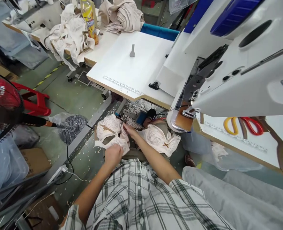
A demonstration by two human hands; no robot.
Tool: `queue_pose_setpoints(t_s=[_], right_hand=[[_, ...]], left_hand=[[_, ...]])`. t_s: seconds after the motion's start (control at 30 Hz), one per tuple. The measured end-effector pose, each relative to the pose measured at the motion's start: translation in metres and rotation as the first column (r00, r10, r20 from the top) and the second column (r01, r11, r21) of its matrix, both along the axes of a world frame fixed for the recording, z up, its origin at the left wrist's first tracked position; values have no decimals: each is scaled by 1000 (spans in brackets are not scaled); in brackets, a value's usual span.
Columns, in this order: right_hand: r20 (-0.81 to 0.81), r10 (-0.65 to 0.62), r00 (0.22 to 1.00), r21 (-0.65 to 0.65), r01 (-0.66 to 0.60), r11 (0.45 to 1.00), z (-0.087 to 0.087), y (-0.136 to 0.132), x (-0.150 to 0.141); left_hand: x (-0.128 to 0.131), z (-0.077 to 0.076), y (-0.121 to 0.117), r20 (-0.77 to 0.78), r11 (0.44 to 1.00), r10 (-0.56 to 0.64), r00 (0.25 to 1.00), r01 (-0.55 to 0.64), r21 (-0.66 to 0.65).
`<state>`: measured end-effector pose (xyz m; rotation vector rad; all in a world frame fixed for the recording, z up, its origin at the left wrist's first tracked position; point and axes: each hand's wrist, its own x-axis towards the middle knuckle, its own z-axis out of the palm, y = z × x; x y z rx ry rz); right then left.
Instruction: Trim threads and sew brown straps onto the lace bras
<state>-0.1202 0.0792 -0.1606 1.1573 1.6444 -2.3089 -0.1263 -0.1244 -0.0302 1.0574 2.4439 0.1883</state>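
A cream lace bra is held over my lap, its cups facing up and a thin strap lying across them. My left hand is closed on its lower edge. At its right side, my right hand pinches the fabric, with the fingertips partly hidden behind the cloth. A second cream lace bra with a small brown bow rests on my right thigh, under and beside my right forearm.
A white sewing machine overhangs the right side. Its white table has a printed ruler. Orange-handled and red-handled scissors lie right. A bottle and piled bras stand back left; a fan is left.
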Motion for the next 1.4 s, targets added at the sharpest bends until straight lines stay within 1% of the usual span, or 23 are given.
queue_pose_setpoints(t_s=[0.07,0.1,0.17,0.23,0.3,0.4,0.5,0.57,0.63,0.67,0.73,0.8,0.87,1.0,1.07,1.13,1.17,1.23,1.3,1.4], right_hand=[[13,50,999,-56,-49,997,-1,-4,2],[29,74,997,-81,-71,994,-1,-7,4],[52,99,994,-113,-93,989,-2,-12,9],[71,88,994,-122,-79,989,-3,-16,10],[76,44,996,-118,-35,992,-1,-18,9],[35,-35,999,-124,40,992,9,-17,12],[-55,-103,993,-152,93,984,32,-13,31],[-124,-145,982,-175,122,977,54,-11,50],[-181,-185,966,-196,149,969,78,-10,68],[-202,-202,959,-205,160,966,91,-9,77],[-227,-225,948,-220,175,960,115,-10,90],[-237,-240,941,-229,186,955,135,-11,99],[-250,-250,935,-223,196,955,151,-11,105],[-315,-238,919,-178,189,966,173,-13,111],[-347,-231,909,-183,176,967,183,-14,113],[-376,-237,896,-210,167,963,190,-16,114],[-387,-244,889,-223,167,960,193,-16,114],[-395,-254,883,-245,166,955,198,-17,115],[-392,-257,884,-266,158,951,201,-17,117],[-400,-257,880,-289,145,946,206,-17,117]], left_hand=[[22,3,-1,33,999,-48,998,47,27],[27,3,-1,46,998,-58,997,56,37],[29,1,-1,68,997,-59,996,55,56],[22,-3,-2,87,997,-45,995,39,72],[9,-6,-5,97,996,-11,995,3,88],[-17,-8,-9,84,986,91,992,-102,132],[-39,-7,-8,90,956,175,980,-191,221],[-46,-3,-1,112,930,194,975,-219,296],[-47,3,11,138,905,186,973,-224,362],[-45,7,18,180,891,160,971,-220,396],[-40,16,34,321,860,54,946,-207,466],[-34,25,49,462,830,-88,882,-192,524],[-29,32,60,520,809,-189,833,-168,563],[-25,42,75,488,759,-271,830,-127,638],[-24,46,80,477,727,-307,823,-121,676],[-23,51,82,498,697,-336,799,-144,702],[-22,53,82,520,691,-338,784,-168,703],[-20,59,81,570,697,-319,757,-220,683],[-19,64,80,615,714,-285,735,-264,648],[-18,71,78,658,723,-260,707,-309,617]])
